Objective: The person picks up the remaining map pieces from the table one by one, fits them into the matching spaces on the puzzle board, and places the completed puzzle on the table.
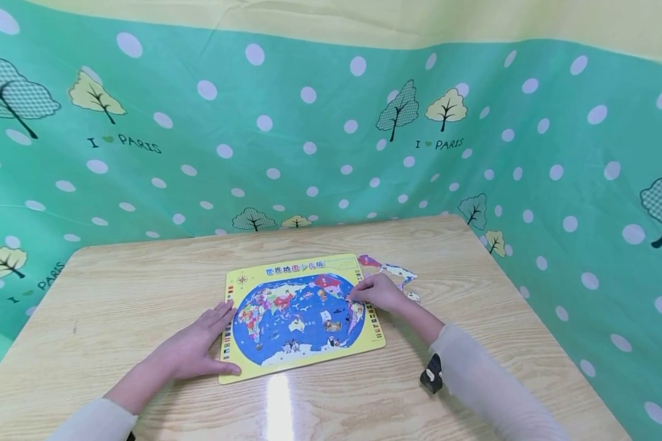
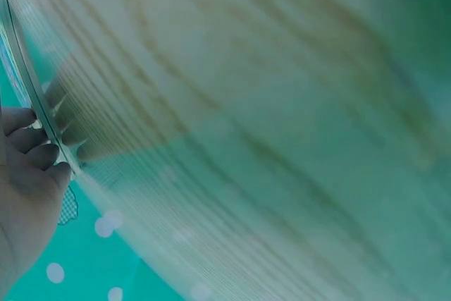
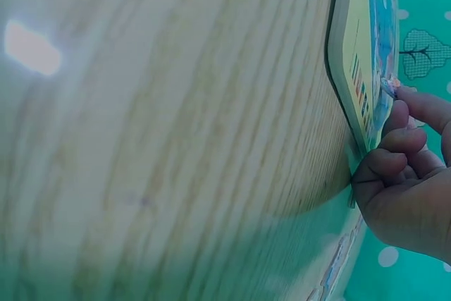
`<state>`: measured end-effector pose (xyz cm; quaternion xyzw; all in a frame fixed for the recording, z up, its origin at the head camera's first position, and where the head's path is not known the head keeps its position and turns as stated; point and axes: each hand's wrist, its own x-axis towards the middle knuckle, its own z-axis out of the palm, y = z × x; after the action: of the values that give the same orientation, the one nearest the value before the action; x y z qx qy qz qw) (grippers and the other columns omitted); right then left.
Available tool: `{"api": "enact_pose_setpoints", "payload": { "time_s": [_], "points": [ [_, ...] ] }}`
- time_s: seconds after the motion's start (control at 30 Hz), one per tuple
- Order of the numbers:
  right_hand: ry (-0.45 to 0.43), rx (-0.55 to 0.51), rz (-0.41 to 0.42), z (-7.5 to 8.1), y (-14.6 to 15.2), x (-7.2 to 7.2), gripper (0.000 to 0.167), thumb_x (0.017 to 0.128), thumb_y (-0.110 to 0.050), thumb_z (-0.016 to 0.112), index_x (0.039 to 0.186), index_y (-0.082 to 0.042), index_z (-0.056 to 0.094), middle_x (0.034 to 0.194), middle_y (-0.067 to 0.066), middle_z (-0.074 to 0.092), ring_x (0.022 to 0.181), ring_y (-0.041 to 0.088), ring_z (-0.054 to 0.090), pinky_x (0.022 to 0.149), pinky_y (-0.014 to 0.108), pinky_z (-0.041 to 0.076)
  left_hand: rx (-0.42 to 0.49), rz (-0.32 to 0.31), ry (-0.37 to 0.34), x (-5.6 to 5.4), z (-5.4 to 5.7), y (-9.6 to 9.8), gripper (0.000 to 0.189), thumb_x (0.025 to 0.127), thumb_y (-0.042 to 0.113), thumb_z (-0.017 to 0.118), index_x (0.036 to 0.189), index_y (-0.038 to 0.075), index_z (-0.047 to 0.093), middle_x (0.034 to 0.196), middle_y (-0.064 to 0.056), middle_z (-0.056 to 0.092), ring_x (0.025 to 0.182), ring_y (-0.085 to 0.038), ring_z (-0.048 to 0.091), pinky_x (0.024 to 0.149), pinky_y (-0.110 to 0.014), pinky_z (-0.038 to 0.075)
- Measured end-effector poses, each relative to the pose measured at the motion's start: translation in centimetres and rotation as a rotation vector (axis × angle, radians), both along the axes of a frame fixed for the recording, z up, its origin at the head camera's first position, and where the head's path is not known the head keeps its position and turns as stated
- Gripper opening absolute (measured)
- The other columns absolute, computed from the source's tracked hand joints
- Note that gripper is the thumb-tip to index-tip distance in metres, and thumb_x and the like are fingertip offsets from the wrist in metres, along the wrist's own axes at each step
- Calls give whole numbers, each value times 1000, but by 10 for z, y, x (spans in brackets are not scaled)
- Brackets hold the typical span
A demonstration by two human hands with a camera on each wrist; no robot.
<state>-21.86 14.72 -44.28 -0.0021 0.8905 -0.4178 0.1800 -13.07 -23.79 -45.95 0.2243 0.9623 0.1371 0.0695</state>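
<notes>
A yellow-bordered world map puzzle board (image 1: 303, 366) lies flat on the wooden table, its blue map mostly filled with pieces. My left hand (image 1: 195, 343) rests along the board's left edge, fingers extended and thumb near the lower left corner; in the left wrist view its fingertips (image 2: 42, 153) touch that edge. At the right side of the map, my right hand (image 1: 383, 294) pinches a small puzzle piece (image 3: 388, 88) between thumb and index finger, right at the board's surface. The other fingers curl in. Most of that piece is hidden by the fingers in the head view.
Loose puzzle pieces (image 1: 399, 271) lie on the table (image 1: 160, 275) beside the board's upper right corner, partly behind my right hand. A green dotted curtain (image 1: 287, 153) hangs behind the table and along its right side. A dark wrist device (image 1: 432, 375) shows at the right sleeve.
</notes>
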Motion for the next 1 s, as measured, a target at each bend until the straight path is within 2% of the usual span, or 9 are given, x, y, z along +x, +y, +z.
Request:
{"api": "enact_pose_setpoints", "payload": {
  "time_s": [0.33,0.63,1.0],
  "points": [
    [34,20,17,-2,0,1,9,85,-20,68,87,-14,74,85,-1,69,75,11,60,65,21,49,5,5,-5,1,0,0,121,58,83,58,144,2,32,154,-17,22,140,-40,24,113,-53,27],
    [41,38,0,-2,-2,4,9,84,-21,69,87,-13,73,85,0,67,75,12,58,63,21,48,15,0,2,3,0,0,120,59,82,57,143,0,33,153,-20,25,138,-43,26,111,-54,28],
    [55,67,2,-1,-2,2,10,83,-23,70,86,-14,71,85,0,65,76,13,57,65,22,48,-1,4,-10,-1,1,0,122,57,82,59,145,2,31,154,-18,21,140,-41,23,113,-53,27]
  ]
}}
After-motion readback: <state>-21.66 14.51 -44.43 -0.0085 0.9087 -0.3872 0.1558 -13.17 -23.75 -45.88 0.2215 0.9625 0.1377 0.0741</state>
